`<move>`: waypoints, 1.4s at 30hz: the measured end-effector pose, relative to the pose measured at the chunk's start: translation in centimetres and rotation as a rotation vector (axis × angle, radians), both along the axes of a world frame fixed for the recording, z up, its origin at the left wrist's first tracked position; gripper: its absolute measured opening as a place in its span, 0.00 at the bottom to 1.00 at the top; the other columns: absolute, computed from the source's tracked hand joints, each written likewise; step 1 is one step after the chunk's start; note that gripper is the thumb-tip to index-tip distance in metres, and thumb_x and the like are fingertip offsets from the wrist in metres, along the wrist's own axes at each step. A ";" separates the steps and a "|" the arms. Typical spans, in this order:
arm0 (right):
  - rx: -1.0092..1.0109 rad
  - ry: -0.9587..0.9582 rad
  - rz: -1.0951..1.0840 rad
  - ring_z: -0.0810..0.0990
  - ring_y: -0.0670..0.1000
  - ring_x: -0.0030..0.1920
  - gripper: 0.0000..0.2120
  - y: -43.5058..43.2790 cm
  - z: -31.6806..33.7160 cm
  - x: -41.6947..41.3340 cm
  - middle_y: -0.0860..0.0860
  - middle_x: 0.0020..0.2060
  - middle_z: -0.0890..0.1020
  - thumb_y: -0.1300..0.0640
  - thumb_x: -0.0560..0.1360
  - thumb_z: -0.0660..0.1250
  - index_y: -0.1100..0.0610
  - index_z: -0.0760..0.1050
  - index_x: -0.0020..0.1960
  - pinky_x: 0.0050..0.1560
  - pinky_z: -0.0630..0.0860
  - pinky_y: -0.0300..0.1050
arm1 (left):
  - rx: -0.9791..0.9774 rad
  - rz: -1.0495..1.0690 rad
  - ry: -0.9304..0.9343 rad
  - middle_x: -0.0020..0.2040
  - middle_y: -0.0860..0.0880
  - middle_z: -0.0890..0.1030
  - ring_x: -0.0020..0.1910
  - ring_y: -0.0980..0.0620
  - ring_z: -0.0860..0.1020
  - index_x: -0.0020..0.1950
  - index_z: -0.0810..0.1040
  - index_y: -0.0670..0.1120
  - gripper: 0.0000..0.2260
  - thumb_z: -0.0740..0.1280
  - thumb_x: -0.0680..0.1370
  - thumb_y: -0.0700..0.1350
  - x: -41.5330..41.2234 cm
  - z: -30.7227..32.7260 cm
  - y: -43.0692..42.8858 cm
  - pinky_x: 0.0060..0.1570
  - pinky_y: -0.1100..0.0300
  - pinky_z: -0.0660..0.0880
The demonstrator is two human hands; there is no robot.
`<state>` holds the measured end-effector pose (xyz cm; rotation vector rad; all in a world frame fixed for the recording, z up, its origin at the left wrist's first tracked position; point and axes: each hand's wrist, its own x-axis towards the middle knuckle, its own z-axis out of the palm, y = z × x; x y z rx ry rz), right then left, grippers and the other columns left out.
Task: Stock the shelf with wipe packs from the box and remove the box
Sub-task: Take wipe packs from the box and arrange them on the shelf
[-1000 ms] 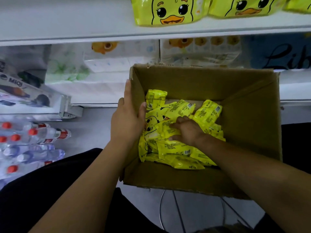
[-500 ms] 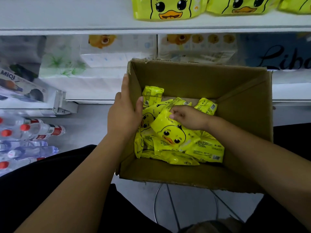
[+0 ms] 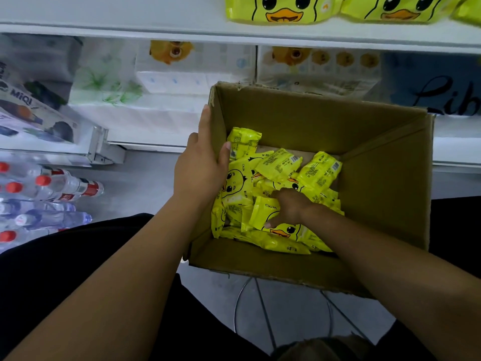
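The task is judged to be well short of its end. A loose heap of small yellow plastic-film wipe packs (image 3: 320, 173) is seen lying in the bottom of the brown corrugated cardboard box (image 3: 385, 178), so both the emptying and the removal of the box are yet to be done. On the white upper shelf board (image 3: 130, 24) a row of larger-looking yellow duck-faced packs (image 3: 283, 9) is already stood; how many more are wanted there cannot be told.

The box's left wall is gripped by the left hand (image 3: 200, 173), with the thumb hooked inside and the fingers laid along the outside. The right hand (image 3: 291, 208) is reached down into the heap, its fingers and thumb curled round one duck-printed pack (image 3: 263, 214) at the top of the pile; whether that pack is lifted clear cannot be told.

The packs are seen as soft, pillow-shaped pouches of glossy, crinkled film, judged slippery and easily squashed, with barcodes and small print on their backs. The cardboard is matt, creased diagonally on its right wall and frayed at the rim. Clear plastic water bottles with red caps (image 3: 65, 188) are laid to the left
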<state>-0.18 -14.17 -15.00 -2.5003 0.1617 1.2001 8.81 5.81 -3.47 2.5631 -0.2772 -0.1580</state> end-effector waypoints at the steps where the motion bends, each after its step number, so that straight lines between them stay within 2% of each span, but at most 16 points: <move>1: -0.026 0.011 0.013 0.73 0.58 0.69 0.45 0.2 0.1 0.1 0.54 0.67 0.76 0.34 0.63 0.79 0.54 0.70 0.73 0.66 0.71 0.51 | 0.002 -0.005 0.001 0.68 0.41 0.76 0.60 0.38 0.78 0.84 0.48 0.54 0.33 0.61 0.84 0.55 0.0 0.1 0.0 0.51 0.47 0.75; 4: -0.020 0.007 -0.027 0.74 0.58 0.68 0.42 -0.1 0.6 -0.2 0.53 0.65 0.78 0.34 0.63 0.78 0.55 0.73 0.69 0.68 0.67 0.51 | 0.011 -0.024 -0.006 0.65 0.40 0.76 0.57 0.38 0.78 0.84 0.48 0.53 0.33 0.61 0.84 0.55 -0.1 0.3 0.2 0.48 0.47 0.75; 9: 0.170 -0.053 -0.294 0.69 0.58 0.73 0.49 -1.9 2.6 -2.2 0.57 0.73 0.71 0.42 0.64 0.81 0.61 0.65 0.76 0.69 0.69 0.47 | 0.061 -0.034 0.023 0.65 0.40 0.75 0.55 0.37 0.78 0.84 0.45 0.54 0.33 0.60 0.84 0.55 -0.8 0.7 0.1 0.44 0.49 0.72; 12: 0.353 -0.168 -0.508 0.75 0.52 0.70 0.51 -3.3 4.8 -3.5 0.52 0.70 0.76 0.34 0.59 0.81 0.58 0.70 0.74 0.70 0.72 0.50 | 0.056 0.040 0.029 0.75 0.38 0.65 0.71 0.37 0.69 0.84 0.49 0.50 0.33 0.62 0.83 0.54 -1.7 1.1 -0.4 0.58 0.45 0.73; 14: 0.493 -0.233 -0.647 0.83 0.44 0.58 0.35 -3.8 7.5 -3.8 0.47 0.57 0.85 0.39 0.64 0.81 0.55 0.78 0.65 0.61 0.78 0.48 | -0.034 0.090 -0.016 0.79 0.38 0.60 0.78 0.40 0.60 0.82 0.56 0.44 0.32 0.64 0.83 0.54 -3.1 2.1 -1.2 0.72 0.44 0.65; 16: 0.618 -0.280 -0.724 0.85 0.43 0.49 0.21 -3.8 10.6 -3.7 0.46 0.49 0.87 0.46 0.69 0.79 0.52 0.82 0.58 0.54 0.80 0.45 | -0.202 0.105 -0.024 0.79 0.41 0.62 0.79 0.43 0.60 0.80 0.61 0.42 0.31 0.66 0.82 0.53 -4.8 3.8 -2.5 0.75 0.48 0.63; 18: 0.743 -0.312 -0.800 0.87 0.50 0.51 0.22 -3.3 14.2 -3.7 0.49 0.49 0.88 0.43 0.66 0.79 0.52 0.82 0.56 0.56 0.82 0.52 | -0.378 0.176 0.121 0.78 0.45 0.66 0.77 0.47 0.64 0.80 0.61 0.44 0.33 0.68 0.81 0.56 -6.7 5.9 -3.6 0.75 0.51 0.64; 21: 0.887 -0.347 -0.850 0.87 0.54 0.51 0.22 -2.7 18.0 -4.9 0.51 0.50 0.88 0.42 0.68 0.75 0.52 0.81 0.58 0.55 0.82 0.53 | -0.614 0.291 0.560 0.70 0.54 0.75 0.67 0.54 0.75 0.74 0.69 0.50 0.35 0.69 0.74 0.69 -9.0 8.2 -4.1 0.67 0.54 0.70; 24: 0.883 -0.396 -0.844 0.86 0.52 0.53 0.27 -2.5 19.8 -6.9 0.48 0.52 0.87 0.33 0.69 0.72 0.49 0.80 0.60 0.59 0.81 0.55 | -0.945 0.256 0.824 0.62 0.49 0.84 0.60 0.46 0.83 0.68 0.77 0.51 0.33 0.71 0.71 0.70 -11.8 9.1 -4.2 0.62 0.41 0.77; 26: 0.851 -0.420 -0.826 0.85 0.50 0.56 0.32 -2.2 20.5 -8.3 0.45 0.55 0.86 0.26 0.66 0.71 0.45 0.79 0.62 0.62 0.78 0.58 | -1.026 0.242 0.770 0.59 0.47 0.85 0.58 0.44 0.84 0.66 0.79 0.50 0.24 0.71 0.76 0.63 -13.9 9.6 -4.7 0.61 0.38 0.77; 29: 0.835 -0.492 -0.803 0.85 0.48 0.54 0.21 -1.9 21.3 -10.0 0.43 0.53 0.86 0.33 0.72 0.70 0.44 0.79 0.58 0.61 0.80 0.57 | -1.003 0.351 0.603 0.54 0.50 0.87 0.55 0.47 0.85 0.63 0.81 0.50 0.19 0.72 0.77 0.60 -16.9 9.7 -5.5 0.52 0.48 0.81; 33: 0.801 -0.505 -0.763 0.86 0.47 0.51 0.16 -2.1 22.3 -11.3 0.44 0.50 0.87 0.37 0.75 0.69 0.46 0.79 0.57 0.58 0.82 0.56 | -0.887 0.506 0.404 0.52 0.51 0.87 0.51 0.51 0.86 0.62 0.79 0.48 0.24 0.76 0.73 0.60 -18.8 9.7 -5.5 0.56 0.43 0.81; 36: 0.866 -0.464 -0.746 0.87 0.50 0.50 0.15 -2.8 23.0 -11.6 0.48 0.50 0.87 0.43 0.76 0.70 0.50 0.80 0.58 0.56 0.82 0.58 | -0.856 0.525 0.265 0.65 0.55 0.80 0.61 0.55 0.81 0.78 0.63 0.52 0.35 0.75 0.75 0.56 -19.8 11.2 -5.7 0.65 0.49 0.76; 39: 0.958 -0.496 -0.762 0.86 0.54 0.52 0.12 -3.6 23.4 -11.9 0.51 0.51 0.87 0.48 0.77 0.71 0.52 0.81 0.57 0.56 0.82 0.60 | -0.762 0.433 0.184 0.69 0.57 0.75 0.64 0.56 0.77 0.82 0.47 0.60 0.42 0.72 0.78 0.52 -20.2 12.0 -4.9 0.65 0.56 0.72; 40: 0.989 -0.498 -0.765 0.86 0.54 0.52 0.12 -4.0 23.4 -12.0 0.51 0.51 0.87 0.49 0.76 0.71 0.52 0.81 0.57 0.55 0.82 0.58 | -0.696 0.378 0.173 0.67 0.57 0.77 0.63 0.56 0.78 0.81 0.47 0.62 0.40 0.72 0.79 0.51 -20.2 12.2 -4.5 0.64 0.57 0.72; 42: 1.015 -0.496 -0.721 0.87 0.53 0.51 0.15 -4.6 23.7 -12.2 0.51 0.51 0.87 0.50 0.73 0.73 0.53 0.80 0.58 0.52 0.82 0.54 | -0.481 0.230 0.195 0.59 0.55 0.81 0.55 0.55 0.81 0.75 0.60 0.63 0.28 0.70 0.80 0.50 -19.5 12.2 -3.5 0.57 0.56 0.75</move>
